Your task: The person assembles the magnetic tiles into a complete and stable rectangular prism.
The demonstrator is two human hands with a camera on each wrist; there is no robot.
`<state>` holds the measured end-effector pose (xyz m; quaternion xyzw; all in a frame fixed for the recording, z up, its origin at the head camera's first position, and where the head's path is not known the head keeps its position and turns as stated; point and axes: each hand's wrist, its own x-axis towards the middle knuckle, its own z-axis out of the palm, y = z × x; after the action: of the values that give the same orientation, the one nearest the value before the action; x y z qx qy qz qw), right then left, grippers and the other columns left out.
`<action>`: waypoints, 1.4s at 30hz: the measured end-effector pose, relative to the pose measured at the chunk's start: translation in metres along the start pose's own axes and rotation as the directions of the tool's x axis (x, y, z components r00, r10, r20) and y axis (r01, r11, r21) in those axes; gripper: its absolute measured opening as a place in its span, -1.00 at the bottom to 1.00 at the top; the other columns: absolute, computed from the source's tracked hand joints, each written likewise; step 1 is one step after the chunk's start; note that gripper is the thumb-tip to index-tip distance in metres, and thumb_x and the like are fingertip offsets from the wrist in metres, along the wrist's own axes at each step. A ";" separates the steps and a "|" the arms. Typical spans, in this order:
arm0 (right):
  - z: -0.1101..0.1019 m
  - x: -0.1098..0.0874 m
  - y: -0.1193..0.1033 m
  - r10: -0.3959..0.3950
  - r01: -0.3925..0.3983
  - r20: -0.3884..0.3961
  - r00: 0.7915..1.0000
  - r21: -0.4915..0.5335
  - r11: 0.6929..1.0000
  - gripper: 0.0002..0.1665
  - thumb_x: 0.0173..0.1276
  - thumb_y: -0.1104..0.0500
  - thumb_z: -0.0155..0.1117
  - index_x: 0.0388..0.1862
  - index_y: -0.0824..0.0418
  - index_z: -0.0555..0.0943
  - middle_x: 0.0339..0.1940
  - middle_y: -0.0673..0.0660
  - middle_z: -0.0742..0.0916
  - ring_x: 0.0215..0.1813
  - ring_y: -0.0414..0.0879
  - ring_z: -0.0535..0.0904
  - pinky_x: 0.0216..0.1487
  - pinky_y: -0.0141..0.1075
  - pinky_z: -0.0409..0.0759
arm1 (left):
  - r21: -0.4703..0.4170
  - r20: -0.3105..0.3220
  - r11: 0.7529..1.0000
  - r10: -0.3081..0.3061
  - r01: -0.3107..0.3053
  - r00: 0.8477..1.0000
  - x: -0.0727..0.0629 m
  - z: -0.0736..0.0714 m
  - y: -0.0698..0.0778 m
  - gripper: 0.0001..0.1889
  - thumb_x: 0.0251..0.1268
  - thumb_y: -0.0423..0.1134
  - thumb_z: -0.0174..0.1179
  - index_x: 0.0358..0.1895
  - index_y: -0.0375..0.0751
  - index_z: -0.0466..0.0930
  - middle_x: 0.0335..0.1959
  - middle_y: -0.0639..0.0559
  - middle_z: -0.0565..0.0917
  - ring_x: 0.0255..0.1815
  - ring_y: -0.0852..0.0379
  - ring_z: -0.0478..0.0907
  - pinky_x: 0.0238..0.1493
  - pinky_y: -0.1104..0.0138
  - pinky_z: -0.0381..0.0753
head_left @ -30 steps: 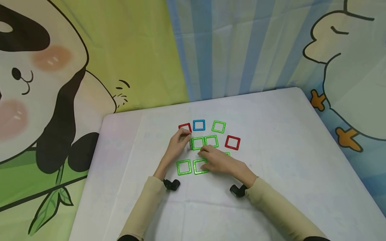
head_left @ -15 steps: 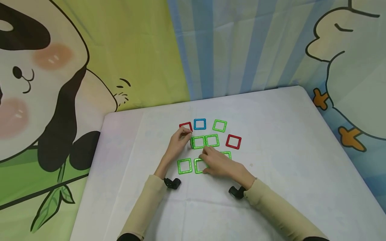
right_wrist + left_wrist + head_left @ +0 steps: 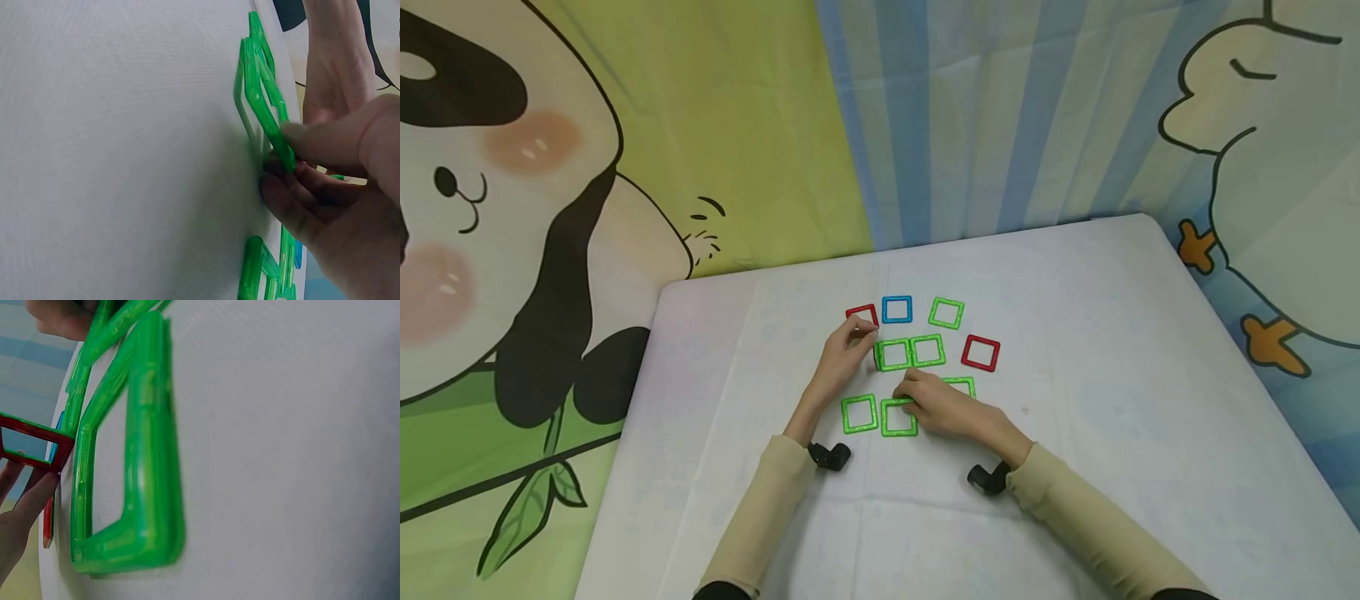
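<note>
My left hand pinches an upright red square frame at the left end of two green square frames joined side by side, the left one and the right one. In the right wrist view, my right hand pinches the edge of another green square frame between thumb and fingers. That frame tilts up off the table, with its shadow beneath. A loose green square frame lies left of it, and another green square is partly hidden behind my right hand.
On the white table, a red square is partly covered by my left fingers. Beside it lie a blue square and a green square. A further red square lies to the right. Printed cloth stands behind the table.
My right fingers have shifted from the right side of the near green square to its upper edge, which now tilts up. My left hand stays in place with the red square.
</note>
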<state>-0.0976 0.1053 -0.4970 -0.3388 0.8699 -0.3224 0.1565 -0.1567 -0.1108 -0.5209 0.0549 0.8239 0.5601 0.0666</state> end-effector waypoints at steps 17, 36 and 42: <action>-0.020 0.008 -0.007 -0.138 0.100 -0.329 0.934 -0.129 0.987 -0.87 0.38 0.39 0.37 -0.14 0.31 0.79 -0.26 0.12 0.70 -0.21 -0.09 0.64 -0.12 -0.27 0.66 | -0.017 0.003 1.000 0.002 -0.002 1.000 0.000 -0.001 0.002 -0.75 0.55 -0.17 0.17 0.08 -0.26 0.59 0.12 -0.09 0.67 0.26 -0.03 0.57 0.45 -0.01 0.38; -0.020 0.022 -0.007 -0.144 0.053 -0.325 0.935 -0.273 0.961 -0.83 0.34 0.40 0.40 -0.12 0.31 0.80 -0.29 0.11 0.63 -0.25 -0.10 0.56 -0.22 -0.34 0.63 | -0.014 -0.004 1.000 -0.011 0.011 1.000 -0.001 0.001 0.003 -0.76 0.56 -0.16 0.16 0.09 -0.24 0.58 0.14 -0.06 0.66 0.28 -0.03 0.56 0.41 -0.01 0.44; -0.020 0.026 -0.005 -0.161 0.066 -0.334 0.929 -0.281 0.958 -0.82 0.32 0.39 0.43 -0.11 0.31 0.80 -0.29 0.11 0.62 -0.25 -0.09 0.55 -0.23 -0.32 0.62 | -0.017 -0.007 1.000 -0.008 0.008 1.000 -0.002 0.000 0.003 -0.75 0.56 -0.15 0.17 0.08 -0.23 0.59 0.12 -0.07 0.66 0.27 -0.03 0.56 0.40 -0.01 0.45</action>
<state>-0.1236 0.0939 -0.4809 -0.3434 0.8978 -0.2674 -0.0680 -0.1549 -0.1104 -0.5182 0.0491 0.8196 0.5670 0.0662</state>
